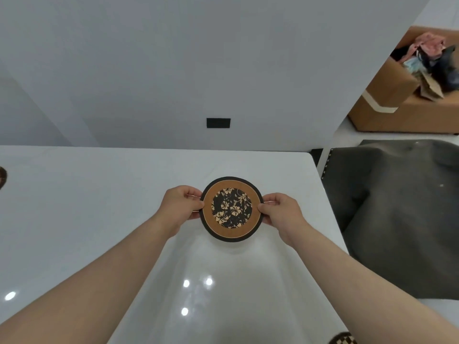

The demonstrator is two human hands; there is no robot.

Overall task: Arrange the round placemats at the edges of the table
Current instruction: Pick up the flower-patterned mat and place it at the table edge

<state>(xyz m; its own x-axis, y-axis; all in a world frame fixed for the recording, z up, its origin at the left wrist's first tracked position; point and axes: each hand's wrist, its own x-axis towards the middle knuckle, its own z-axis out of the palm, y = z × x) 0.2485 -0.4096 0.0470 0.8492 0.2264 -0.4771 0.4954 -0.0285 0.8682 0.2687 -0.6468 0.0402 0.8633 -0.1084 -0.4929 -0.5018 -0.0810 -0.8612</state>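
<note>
A round placemat (231,209) with a black rim, a brown ring and a black floral centre is over the white table (99,194), toward its far right part. My left hand (182,203) pinches its left edge and my right hand (278,209) pinches its right edge. Whether the mat rests on the table or hovers just above it I cannot tell. A second round mat (2,177) is partly visible at the table's left edge, cut off by the frame. Another mat with a checkered pattern (344,338) peeks in at the table's near right edge.
A dark grey upholstered chair (402,207) stands close against the table's right side. Behind it a brown cardboard box (387,95) holds crumpled cloths. A white wall with a black socket plate (218,123) runs behind the table's far edge.
</note>
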